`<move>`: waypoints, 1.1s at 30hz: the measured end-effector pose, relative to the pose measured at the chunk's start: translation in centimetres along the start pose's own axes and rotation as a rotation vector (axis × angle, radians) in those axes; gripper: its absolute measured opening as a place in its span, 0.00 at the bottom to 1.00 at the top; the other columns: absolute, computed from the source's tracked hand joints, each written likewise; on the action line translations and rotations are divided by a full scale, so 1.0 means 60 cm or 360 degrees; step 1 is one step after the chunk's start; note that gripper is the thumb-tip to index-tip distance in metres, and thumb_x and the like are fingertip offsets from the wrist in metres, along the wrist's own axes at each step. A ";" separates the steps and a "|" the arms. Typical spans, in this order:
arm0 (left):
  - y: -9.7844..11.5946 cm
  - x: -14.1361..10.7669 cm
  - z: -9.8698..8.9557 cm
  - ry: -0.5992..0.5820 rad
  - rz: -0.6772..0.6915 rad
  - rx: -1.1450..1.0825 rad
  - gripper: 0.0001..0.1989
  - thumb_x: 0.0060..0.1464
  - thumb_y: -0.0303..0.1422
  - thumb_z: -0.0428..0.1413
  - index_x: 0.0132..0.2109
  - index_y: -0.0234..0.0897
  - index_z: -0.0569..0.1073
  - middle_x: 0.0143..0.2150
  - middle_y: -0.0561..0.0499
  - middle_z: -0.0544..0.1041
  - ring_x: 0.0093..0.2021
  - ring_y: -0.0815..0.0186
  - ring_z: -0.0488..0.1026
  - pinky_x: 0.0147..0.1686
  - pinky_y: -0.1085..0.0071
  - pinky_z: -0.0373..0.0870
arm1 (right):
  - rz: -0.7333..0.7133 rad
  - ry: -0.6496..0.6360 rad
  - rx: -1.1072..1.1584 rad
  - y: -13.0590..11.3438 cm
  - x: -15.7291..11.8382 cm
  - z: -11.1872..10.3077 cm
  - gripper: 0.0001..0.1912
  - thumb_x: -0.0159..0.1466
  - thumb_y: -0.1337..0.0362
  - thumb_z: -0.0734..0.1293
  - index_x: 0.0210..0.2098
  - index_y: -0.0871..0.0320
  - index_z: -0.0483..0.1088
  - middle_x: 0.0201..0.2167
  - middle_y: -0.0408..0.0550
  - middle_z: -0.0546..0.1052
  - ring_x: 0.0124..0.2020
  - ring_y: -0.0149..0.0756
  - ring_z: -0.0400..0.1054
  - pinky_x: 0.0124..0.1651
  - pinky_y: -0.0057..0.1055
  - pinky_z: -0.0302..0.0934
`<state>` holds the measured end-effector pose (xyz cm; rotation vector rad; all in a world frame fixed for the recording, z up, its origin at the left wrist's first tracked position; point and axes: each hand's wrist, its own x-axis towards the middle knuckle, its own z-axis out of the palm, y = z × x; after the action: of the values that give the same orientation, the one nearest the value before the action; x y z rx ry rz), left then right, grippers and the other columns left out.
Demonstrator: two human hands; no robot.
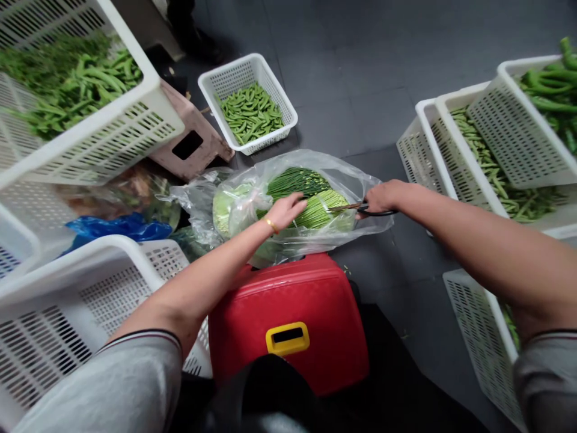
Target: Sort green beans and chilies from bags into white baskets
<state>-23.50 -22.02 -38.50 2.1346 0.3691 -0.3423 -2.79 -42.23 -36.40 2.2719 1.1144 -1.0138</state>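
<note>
A clear plastic bag (pixel 322 240) lies spread open in the middle, with bundles of thin green stems inside. They look like flowering chives: a darker budded bundle (pixel 300 182) and a paler bundle (pixel 318 211) bound with a whitish band. My left hand (pixel 286 211) rests over the bundles, fingers stretched out. My right hand (pixel 381 197) is closed around dark-handled scissors (pixel 347 207) at the bag's right end. Their blades point left and reach the paler bundle near its band. Whether the blades touch the band I cannot tell.
A red plastic stool (pixel 288 294) with a yellow-rimmed slot is right before me. White baskets stand left (pixel 148 114) and right (pixel 478 162), several holding green pods or peppers. A small basket of green pods (pixel 252 114) is beyond the bag. A blue bag (pixel 121 227) lies at left.
</note>
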 end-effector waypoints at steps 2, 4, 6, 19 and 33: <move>-0.020 -0.044 0.030 -0.0311 0.0040 0.0192 0.24 0.62 0.43 0.48 0.58 0.32 0.69 0.56 0.41 0.75 0.56 0.56 0.71 0.57 0.65 0.64 | -0.0080 -0.0071 -0.0059 -0.001 0.012 -0.008 0.28 0.48 0.39 0.72 0.31 0.59 0.77 0.36 0.61 0.79 0.44 0.55 0.72 0.47 0.49 0.63; -0.033 -0.075 0.054 -0.0718 0.0071 0.0229 0.22 0.61 0.41 0.49 0.56 0.34 0.71 0.58 0.42 0.74 0.56 0.58 0.71 0.56 0.69 0.64 | -0.0144 -0.0101 -0.0085 -0.007 0.020 -0.011 0.27 0.51 0.40 0.71 0.33 0.59 0.78 0.36 0.60 0.79 0.42 0.53 0.73 0.45 0.45 0.64; -0.040 -0.090 0.069 -0.1039 0.0105 0.0161 0.21 0.62 0.39 0.47 0.56 0.33 0.72 0.57 0.42 0.75 0.53 0.61 0.73 0.53 0.72 0.65 | -0.0170 -0.0108 -0.0112 -0.016 0.025 -0.010 0.28 0.54 0.40 0.69 0.35 0.59 0.78 0.36 0.60 0.80 0.42 0.52 0.73 0.43 0.42 0.64; -0.112 -0.107 0.021 -0.0664 -0.0063 0.0428 0.21 0.63 0.40 0.44 0.47 0.34 0.77 0.45 0.45 0.79 0.45 0.62 0.73 0.49 0.72 0.66 | -0.0285 -0.0155 0.0188 -0.030 -0.038 0.069 0.30 0.61 0.38 0.61 0.35 0.60 0.77 0.33 0.59 0.79 0.37 0.50 0.74 0.37 0.36 0.63; -0.133 -0.169 0.009 -0.0698 0.0023 0.1070 0.14 0.56 0.36 0.53 0.41 0.33 0.79 0.60 0.41 0.70 0.54 0.54 0.71 0.55 0.64 0.64 | -0.0837 -0.0340 0.0314 -0.075 -0.110 0.034 0.31 0.64 0.40 0.55 0.34 0.61 0.73 0.29 0.52 0.77 0.32 0.40 0.71 0.35 0.30 0.59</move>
<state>-35.94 -19.53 -40.97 2.6083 -0.0316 -1.0183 -10.04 -44.14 -32.91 1.9827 1.6176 -1.5860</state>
